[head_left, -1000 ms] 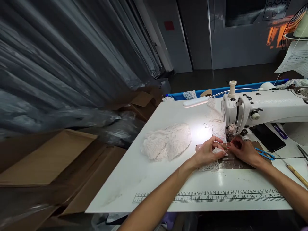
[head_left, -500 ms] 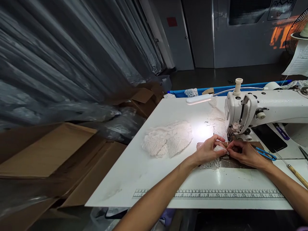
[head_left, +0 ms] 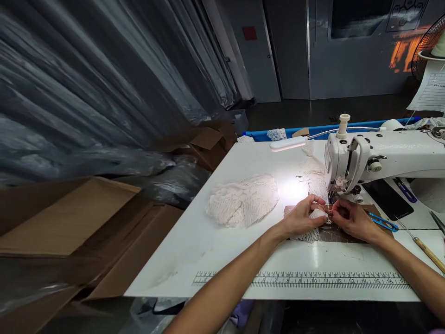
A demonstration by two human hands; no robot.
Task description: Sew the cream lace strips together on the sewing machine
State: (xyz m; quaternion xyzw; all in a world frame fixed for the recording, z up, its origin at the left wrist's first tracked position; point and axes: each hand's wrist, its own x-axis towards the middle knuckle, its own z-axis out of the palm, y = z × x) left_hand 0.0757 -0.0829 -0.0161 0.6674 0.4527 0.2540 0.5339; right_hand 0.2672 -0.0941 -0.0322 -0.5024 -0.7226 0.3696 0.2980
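White lace fabric point(head_left: 307, 235) hangs from my left hand point(head_left: 303, 216), whose thumb and fingers are closed on it just in front of the needle. My right hand point(head_left: 351, 220) is pinched close beside the lace edge; what lies between its fingertips is too small to make out. Both hands are over a brown plate point(head_left: 365, 237) on the sewing machine point(head_left: 347, 160) bed. More lace point(head_left: 314, 174) stretches behind the left hand, along the left of the machine head. Right of my right hand lie blue thread snips point(head_left: 384, 221).
A pile of white lace pieces point(head_left: 243, 200) rests on the white table point(head_left: 181, 260), left of the hands. A black phone point(head_left: 391, 199), a wooden-handled awl point(head_left: 429, 255) and scissors point(head_left: 437, 222) lie at the right. Cardboard boxes point(head_left: 69, 218) stand beyond the table's left edge.
My right hand has drawn slightly right and up, widening the gap between its fingertips and my left hand. The left hand keeps its hold on the lace.
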